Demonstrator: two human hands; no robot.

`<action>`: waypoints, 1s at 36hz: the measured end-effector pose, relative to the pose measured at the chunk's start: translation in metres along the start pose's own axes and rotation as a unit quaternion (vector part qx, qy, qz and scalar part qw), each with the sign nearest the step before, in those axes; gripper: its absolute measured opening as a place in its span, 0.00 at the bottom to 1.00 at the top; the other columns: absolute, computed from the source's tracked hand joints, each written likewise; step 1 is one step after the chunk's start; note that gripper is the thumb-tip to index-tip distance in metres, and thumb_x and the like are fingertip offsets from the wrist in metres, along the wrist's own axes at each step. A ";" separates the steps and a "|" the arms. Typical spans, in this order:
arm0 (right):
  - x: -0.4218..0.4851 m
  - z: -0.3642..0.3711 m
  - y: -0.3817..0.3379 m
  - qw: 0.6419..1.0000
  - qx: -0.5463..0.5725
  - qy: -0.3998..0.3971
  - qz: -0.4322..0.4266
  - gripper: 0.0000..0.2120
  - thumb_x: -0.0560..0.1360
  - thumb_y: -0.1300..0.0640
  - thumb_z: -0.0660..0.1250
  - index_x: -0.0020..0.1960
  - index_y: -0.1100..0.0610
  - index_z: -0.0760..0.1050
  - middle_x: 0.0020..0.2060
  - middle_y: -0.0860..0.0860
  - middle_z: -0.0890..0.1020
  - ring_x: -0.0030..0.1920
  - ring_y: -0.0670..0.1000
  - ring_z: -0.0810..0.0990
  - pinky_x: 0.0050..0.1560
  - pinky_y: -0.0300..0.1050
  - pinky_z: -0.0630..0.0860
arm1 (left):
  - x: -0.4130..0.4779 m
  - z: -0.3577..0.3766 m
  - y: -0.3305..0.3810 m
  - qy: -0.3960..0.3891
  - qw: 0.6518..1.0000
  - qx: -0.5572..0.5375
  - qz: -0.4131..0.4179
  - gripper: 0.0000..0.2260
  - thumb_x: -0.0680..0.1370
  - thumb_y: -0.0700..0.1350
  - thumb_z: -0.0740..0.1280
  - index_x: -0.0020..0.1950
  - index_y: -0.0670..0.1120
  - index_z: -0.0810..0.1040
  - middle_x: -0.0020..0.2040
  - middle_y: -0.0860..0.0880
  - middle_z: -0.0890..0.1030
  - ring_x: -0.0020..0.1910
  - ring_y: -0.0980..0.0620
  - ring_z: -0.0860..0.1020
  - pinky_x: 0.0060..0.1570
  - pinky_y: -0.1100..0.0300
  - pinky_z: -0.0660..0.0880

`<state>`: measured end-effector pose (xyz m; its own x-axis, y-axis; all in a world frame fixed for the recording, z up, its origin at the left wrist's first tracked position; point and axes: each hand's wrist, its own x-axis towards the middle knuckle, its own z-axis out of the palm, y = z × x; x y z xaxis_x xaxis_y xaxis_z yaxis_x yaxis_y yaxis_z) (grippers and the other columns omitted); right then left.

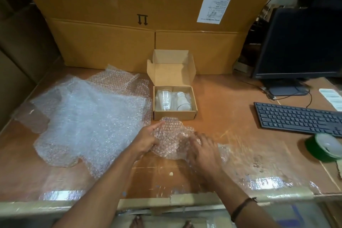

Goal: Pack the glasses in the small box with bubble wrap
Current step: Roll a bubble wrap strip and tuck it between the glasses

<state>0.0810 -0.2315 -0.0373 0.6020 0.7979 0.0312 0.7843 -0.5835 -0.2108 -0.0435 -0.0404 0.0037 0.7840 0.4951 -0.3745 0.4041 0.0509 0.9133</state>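
The small box (174, 114) is set open on the surface (231, 116) at 12 o'clock from the hands, its lid (172, 72) standing upright behind it. Two glasses (165, 100) are seen lying side by side inside; whether any padding is around them cannot be told through the glare.

Just in front of the box, a crumpled piece of bubble wrap (171, 135) is held between both hands. The left hand (148, 139) is closed on its 9 o'clock edge, thumb clamped against the sheet and index finger stretched along it. The right hand (204, 151) is laid on the 3 o'clock side with fingers (196, 139) spread apart and pressing flat. It is blurred, so a pinch cannot be ruled out.

Several risks are judged from this:
- If the wad is pushed in hard, glass may be knocked against glass, since the two lie close together.
- If the piece is left bunched, the lid may be kept from folding shut, or gaps may be left at the walls.
- The light box may be shoved toward 12 o'clock if it is not steadied.
- The loose pile of bubble wrap (88, 116) at 9 o'clock touches the box and may be dragged along by a forearm.
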 end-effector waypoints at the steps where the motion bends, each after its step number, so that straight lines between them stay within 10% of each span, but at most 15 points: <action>1: 0.000 0.002 0.006 0.999 -0.002 -0.028 0.018 0.25 0.80 0.44 0.49 0.74 0.50 0.65 0.76 0.53 0.64 0.75 0.58 0.62 0.75 0.60 0.51 | -0.001 0.001 0.001 0.000 1.000 -0.004 0.007 0.38 0.71 0.22 0.60 0.73 0.56 0.69 0.78 0.45 0.58 0.22 0.58 0.67 0.21 0.65 0.66; 5: 0.007 0.000 0.043 0.993 -0.009 -0.116 0.025 0.38 0.76 0.29 0.48 0.79 0.45 0.42 0.77 0.48 0.40 0.77 0.51 0.37 0.74 0.52 0.35 | -0.004 0.005 0.003 -0.002 1.000 -0.008 0.018 0.40 0.71 0.21 0.59 0.74 0.56 0.66 0.78 0.49 0.57 0.22 0.58 0.68 0.21 0.66 0.65; 12: 0.004 -0.012 0.102 0.986 -0.029 -0.155 0.054 0.44 0.72 0.23 0.45 0.78 0.46 0.34 0.77 0.49 0.35 0.76 0.51 0.32 0.73 0.52 0.32 | 0.004 0.006 -0.012 0.003 1.000 0.007 0.021 0.42 0.70 0.22 0.63 0.75 0.57 0.63 0.78 0.51 0.56 0.28 0.53 0.73 0.25 0.62 0.68; 17: 0.004 -0.026 0.106 0.981 -0.039 -0.165 0.097 0.53 0.65 0.20 0.54 0.77 0.45 0.34 0.74 0.52 0.31 0.75 0.56 0.30 0.72 0.57 0.31 | 0.004 0.008 -0.018 -0.017 0.999 -0.044 0.027 0.28 0.72 0.29 0.70 0.68 0.52 0.74 0.69 0.47 0.72 0.56 0.46 0.79 0.49 0.55 0.81; 20: 0.010 -0.039 0.089 0.982 -0.053 -0.134 0.119 0.53 0.70 0.33 0.66 0.76 0.45 0.30 0.74 0.53 0.30 0.75 0.57 0.30 0.75 0.60 0.33 | 0.005 0.014 -0.017 0.039 0.998 -0.047 0.018 0.16 0.75 0.32 0.69 0.60 0.46 0.78 0.56 0.45 0.81 0.54 0.47 0.80 0.49 0.60 0.79; 25: 0.000 -0.027 0.033 0.994 -0.003 -0.039 0.104 0.36 0.80 0.57 0.58 0.77 0.47 0.37 0.76 0.48 0.38 0.78 0.50 0.39 0.78 0.54 0.38 | 0.012 0.022 -0.014 0.067 0.998 -0.006 0.004 0.21 0.72 0.36 0.73 0.64 0.46 0.74 0.50 0.47 0.81 0.49 0.50 0.81 0.50 0.56 0.80; 36: -0.013 0.007 0.027 0.986 -0.049 -0.150 0.043 0.37 0.77 0.30 0.37 0.77 0.48 0.30 0.75 0.50 0.31 0.76 0.56 0.31 0.74 0.61 0.32 | 0.020 0.023 -0.011 0.184 0.979 0.077 0.029 0.19 0.77 0.37 0.69 0.67 0.46 0.73 0.56 0.49 0.78 0.35 0.58 0.75 0.26 0.71 0.73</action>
<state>0.0932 -0.2568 -0.0499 0.6067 0.7451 -0.2770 0.7521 -0.6509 -0.1035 -0.0220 -0.0513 -0.0178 0.5963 0.7738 -0.2136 0.4525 -0.1042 0.8857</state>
